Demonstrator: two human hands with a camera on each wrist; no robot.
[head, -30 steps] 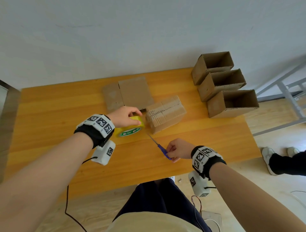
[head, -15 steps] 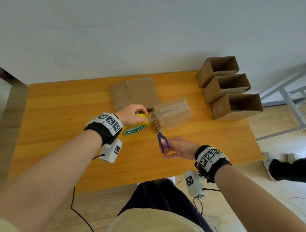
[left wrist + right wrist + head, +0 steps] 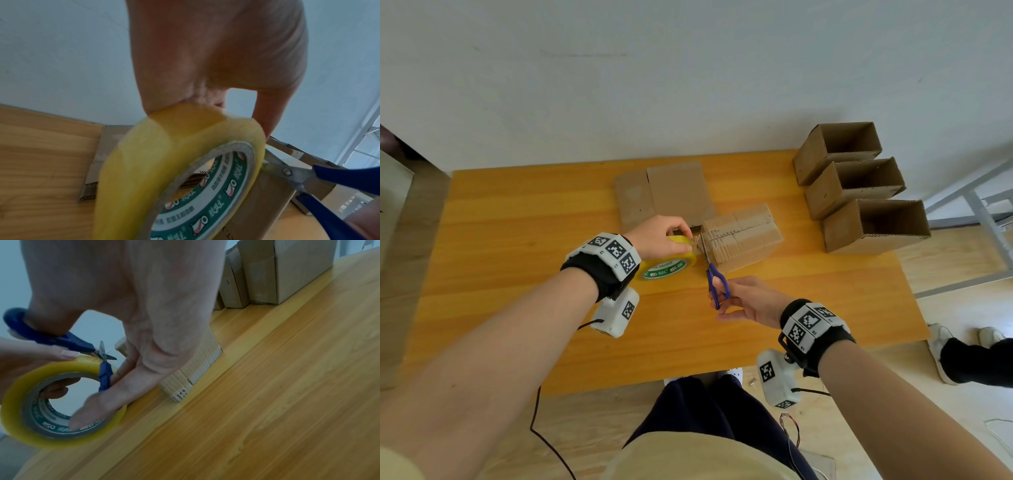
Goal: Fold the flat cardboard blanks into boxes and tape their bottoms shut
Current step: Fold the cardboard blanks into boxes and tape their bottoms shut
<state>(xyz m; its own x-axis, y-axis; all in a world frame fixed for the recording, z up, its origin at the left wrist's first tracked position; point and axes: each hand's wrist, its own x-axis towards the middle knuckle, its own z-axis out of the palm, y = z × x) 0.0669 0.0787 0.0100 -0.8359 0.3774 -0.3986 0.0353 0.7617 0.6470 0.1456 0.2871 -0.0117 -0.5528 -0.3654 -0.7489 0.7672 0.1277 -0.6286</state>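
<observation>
My left hand [image 3: 681, 236] grips a yellow tape roll [image 3: 667, 263] standing on edge on the wooden table [image 3: 517, 240], pressed close to a brown cardboard box [image 3: 743, 236] with a seam on top. My right hand [image 3: 739, 298] holds blue-handled scissors [image 3: 714, 277], thumb and fingers through the loops. The blades sit in the narrow gap between roll and box. In the right wrist view the scissors [image 3: 102, 353] are slightly parted just above the tape roll [image 3: 24, 402]. The left wrist view shows the tape roll [image 3: 174, 162] with the scissors [image 3: 287, 172] at its right edge.
Flat cardboard blanks [image 3: 667, 195] lie behind the roll. Three open folded boxes [image 3: 856, 185] stand in a row at the table's right end. A metal frame [image 3: 979, 205] and another person's legs in white shoes [image 3: 962, 353] are beyond the right edge.
My right hand lifted the scissors off the table and swung them forward until the blades reached the gap between roll and box. The left hand stayed on the tape roll.
</observation>
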